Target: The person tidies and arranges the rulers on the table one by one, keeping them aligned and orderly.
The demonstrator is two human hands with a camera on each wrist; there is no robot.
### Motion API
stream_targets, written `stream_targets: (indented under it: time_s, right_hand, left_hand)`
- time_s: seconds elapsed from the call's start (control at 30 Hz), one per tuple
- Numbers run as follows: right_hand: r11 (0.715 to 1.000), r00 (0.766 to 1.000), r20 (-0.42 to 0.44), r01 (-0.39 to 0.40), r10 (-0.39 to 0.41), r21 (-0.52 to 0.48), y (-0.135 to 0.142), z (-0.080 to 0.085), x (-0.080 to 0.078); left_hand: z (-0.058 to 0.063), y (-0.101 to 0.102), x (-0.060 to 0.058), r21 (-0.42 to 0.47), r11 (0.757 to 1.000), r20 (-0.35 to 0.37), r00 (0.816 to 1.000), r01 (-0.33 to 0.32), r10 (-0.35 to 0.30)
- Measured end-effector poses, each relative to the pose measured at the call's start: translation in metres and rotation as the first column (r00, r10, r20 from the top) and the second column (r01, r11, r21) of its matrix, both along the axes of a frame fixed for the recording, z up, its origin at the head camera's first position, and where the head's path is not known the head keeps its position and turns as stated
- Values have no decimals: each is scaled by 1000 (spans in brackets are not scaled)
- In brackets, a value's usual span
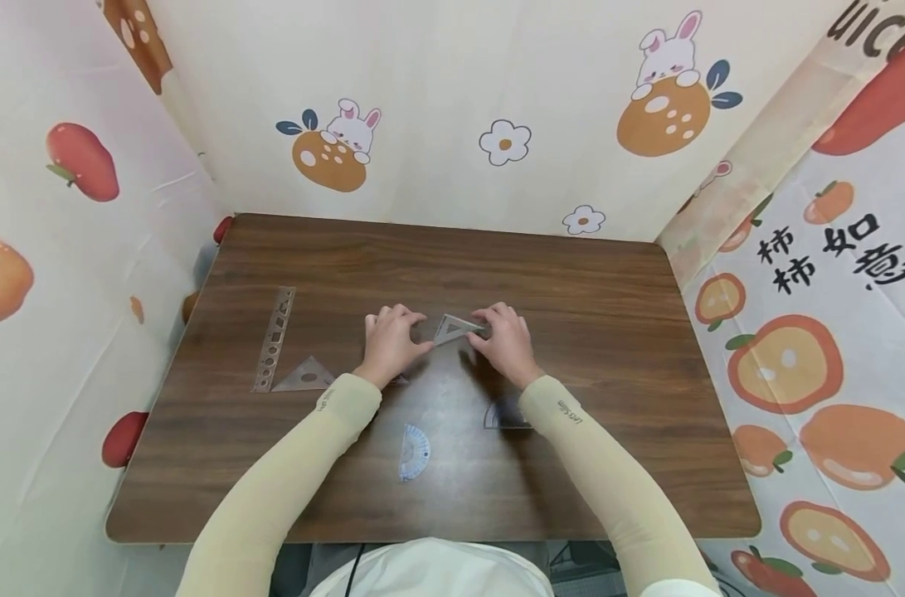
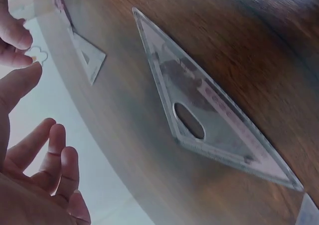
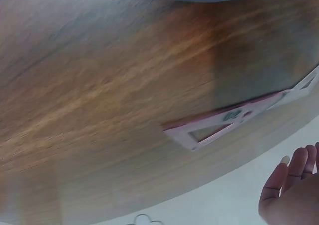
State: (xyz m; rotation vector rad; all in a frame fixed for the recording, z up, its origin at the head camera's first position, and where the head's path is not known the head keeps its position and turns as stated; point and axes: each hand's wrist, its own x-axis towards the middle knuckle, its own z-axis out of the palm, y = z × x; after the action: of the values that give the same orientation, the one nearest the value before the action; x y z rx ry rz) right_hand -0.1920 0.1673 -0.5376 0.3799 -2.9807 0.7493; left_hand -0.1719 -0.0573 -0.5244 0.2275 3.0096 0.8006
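Observation:
Near the middle of the table my left hand [image 1: 391,342] and right hand [image 1: 508,340] face each other, fingers loosely bent. Between them lies a small pale set square [image 1: 458,329], its left corner by my left thumb, its right end overlapped by my right fingertips. In the right wrist view a pink-edged set square [image 3: 209,127] joins this pale one end to end; no fingers grip either. Bent fingers [image 2: 50,160] show in the left wrist view, apart from the pale set square [image 2: 90,58]. Under my left wrist lies a larger clear set square [image 2: 199,110].
On the left lie a clear ruler [image 1: 274,340] with cutouts and a clear set square [image 1: 306,376]. A bluish protractor [image 1: 415,453] lies nearer my body. A clear protractor [image 1: 504,414] is partly hidden by my right sleeve. Printed curtains surround the wooden table [image 1: 616,481].

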Motion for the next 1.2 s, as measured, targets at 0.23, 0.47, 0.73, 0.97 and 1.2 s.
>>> stream_targets:
  time_s: [0.23, 0.47, 0.73, 0.97, 1.2]
  right_hand:
    - [1000, 999, 54, 7, -7, 15, 6, -6, -8]
    - [1000, 994, 108, 14, -17, 28, 4, -10, -13]
    - [997, 990, 140, 8, -19, 76, 5, -15, -20]
    - [995, 979, 203, 7, -27, 96, 4, -18, -22]
    - [988, 975, 219, 13, -48, 157, 1, -22, -22]
  left_hand:
    - [-11, 11, -6, -23, 1000, 28, 1000, -2, 3]
    - [-16, 18, -9, -83, 997, 55, 998, -10, 15]
    - [-16, 24, -16, -161, 987, 126, 991, -16, 36]
    - [-24, 29, -21, -233, 973, 127, 992, 10, 20]
    - [-27, 33, -21, -245, 970, 110, 994, 3, 24]
